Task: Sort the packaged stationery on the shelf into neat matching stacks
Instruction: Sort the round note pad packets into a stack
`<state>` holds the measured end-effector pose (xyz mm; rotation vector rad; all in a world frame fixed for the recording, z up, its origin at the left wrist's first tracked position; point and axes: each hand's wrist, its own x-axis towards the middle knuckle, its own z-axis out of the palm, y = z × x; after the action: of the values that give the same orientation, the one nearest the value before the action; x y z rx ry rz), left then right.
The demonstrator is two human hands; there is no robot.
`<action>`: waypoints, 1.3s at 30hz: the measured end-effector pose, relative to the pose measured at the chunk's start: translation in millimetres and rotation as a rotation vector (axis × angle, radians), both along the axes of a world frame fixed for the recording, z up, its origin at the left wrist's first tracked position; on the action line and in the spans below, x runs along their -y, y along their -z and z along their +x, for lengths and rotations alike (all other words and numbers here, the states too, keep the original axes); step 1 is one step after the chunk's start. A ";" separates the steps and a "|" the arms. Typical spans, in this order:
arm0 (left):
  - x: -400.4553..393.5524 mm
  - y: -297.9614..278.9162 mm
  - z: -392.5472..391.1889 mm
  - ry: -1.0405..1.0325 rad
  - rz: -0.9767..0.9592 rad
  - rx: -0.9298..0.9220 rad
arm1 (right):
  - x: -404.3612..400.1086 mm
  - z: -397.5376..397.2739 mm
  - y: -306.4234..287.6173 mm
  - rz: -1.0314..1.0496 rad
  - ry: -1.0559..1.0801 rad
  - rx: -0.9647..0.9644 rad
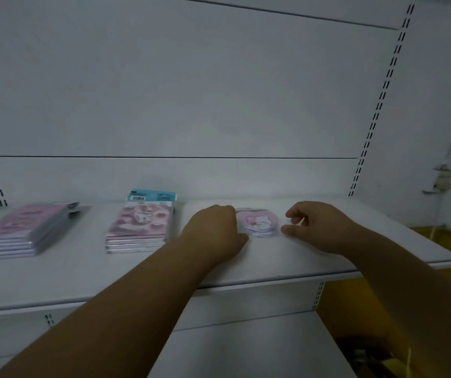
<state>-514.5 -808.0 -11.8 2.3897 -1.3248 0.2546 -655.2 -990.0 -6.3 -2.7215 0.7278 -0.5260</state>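
Observation:
A small stack of round pink packs (258, 223) with a white cartoon animal lies on the white shelf (287, 266) between my hands. My left hand (213, 231) rests against the stack's left side, fingers curled, its thumb touching the stack's edge. My right hand (315, 226) hovers just right of the stack, fingers bent and apart, a small gap to the packs. A stack of pink rectangular packs (139, 227) lies left of my left hand, with a blue-topped pack (152, 196) behind it. Another pink stack (22, 230) sits at the far left.
The shelf's front edge (273, 279) runs below my wrists. A lower shelf (246, 350) sits underneath. Slotted uprights (377, 110) stand at the back right and left. A wall fixture (441, 180) hangs right of the shelving. Yellow flooring (355, 301) shows at the right.

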 end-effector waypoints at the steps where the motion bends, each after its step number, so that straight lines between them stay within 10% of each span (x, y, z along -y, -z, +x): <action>1: 5.9 1.5 -0.8 -0.014 0.020 -0.011 | 3.3 0.0 3.1 0.010 -0.023 -0.004; 39: 1.0 11.4 -24.6 -0.105 -0.077 -0.012 | -14.4 -17.2 17.7 0.034 -0.171 0.171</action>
<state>-539.2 -808.9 -23.2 2.3951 -1.1645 0.3143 -672.4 -975.6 -24.0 -2.6348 0.4528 -0.6872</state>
